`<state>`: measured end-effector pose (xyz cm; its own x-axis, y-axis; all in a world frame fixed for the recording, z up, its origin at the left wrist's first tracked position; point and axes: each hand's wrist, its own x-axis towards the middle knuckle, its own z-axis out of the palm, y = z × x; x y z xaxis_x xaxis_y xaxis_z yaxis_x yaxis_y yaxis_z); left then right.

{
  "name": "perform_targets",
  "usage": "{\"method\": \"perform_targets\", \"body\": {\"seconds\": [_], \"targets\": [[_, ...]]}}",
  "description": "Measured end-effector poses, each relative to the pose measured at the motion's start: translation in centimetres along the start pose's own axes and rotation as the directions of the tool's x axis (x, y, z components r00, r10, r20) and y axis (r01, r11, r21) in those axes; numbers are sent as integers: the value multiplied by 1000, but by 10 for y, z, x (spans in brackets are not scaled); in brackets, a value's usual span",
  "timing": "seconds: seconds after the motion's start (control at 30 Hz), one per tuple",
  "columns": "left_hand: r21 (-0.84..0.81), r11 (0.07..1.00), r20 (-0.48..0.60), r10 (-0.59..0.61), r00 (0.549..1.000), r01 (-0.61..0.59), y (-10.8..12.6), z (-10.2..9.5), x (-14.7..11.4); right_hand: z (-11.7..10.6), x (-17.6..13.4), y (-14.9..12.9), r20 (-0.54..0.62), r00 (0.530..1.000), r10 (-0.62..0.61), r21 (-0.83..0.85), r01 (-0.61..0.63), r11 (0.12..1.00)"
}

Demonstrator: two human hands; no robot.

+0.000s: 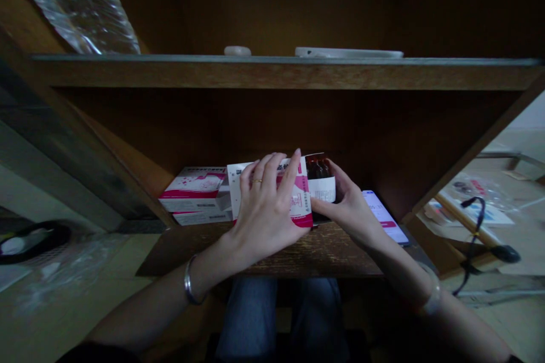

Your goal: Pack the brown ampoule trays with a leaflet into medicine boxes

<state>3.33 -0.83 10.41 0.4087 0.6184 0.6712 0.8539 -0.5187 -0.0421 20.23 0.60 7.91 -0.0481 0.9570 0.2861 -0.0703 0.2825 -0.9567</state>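
My left hand point(266, 204) is wrapped over the front of a white and pink medicine box point(235, 184), its fingers spread across the printed face. At the box's right end, my right hand point(347, 201) grips a pack of dark brown glass vials point(317, 168) between thumb and fingers. A white printed paper point(323, 188) lies against the vials. The pack is partly inside the box's end; how deep it sits is hidden. To the left, two similar medicine boxes point(193, 190) are stacked on the wooden shelf.
A lit phone point(385, 218) lies right of my right hand. Above runs a glass-topped shelf edge point(272, 74) bearing a white flat device point(349, 53), a small pale object point(237, 51) and clear plastic wrap point(80, 0). A black cable point(479, 227) hangs at the right.
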Motion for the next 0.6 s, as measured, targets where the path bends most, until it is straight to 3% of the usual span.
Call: {"method": "perform_targets", "body": {"seconds": [0.3, 0.47, 0.6], "targets": [[-4, 997, -29, -81, 996, 81, -10, 0, 6, -4, 4, -10, -52, 998, 30, 141, -22, 990], [-9, 996, -22, -84, 996, 84, -7, -3, 6, -8, 5, -13, -7, 998, 67, 111, -65, 992], [-62, 995, -19, -74, 997, 72, -4, -5, 6, -11, 1, -18, 79, 997, -11, -20, 13, 1000]]}}
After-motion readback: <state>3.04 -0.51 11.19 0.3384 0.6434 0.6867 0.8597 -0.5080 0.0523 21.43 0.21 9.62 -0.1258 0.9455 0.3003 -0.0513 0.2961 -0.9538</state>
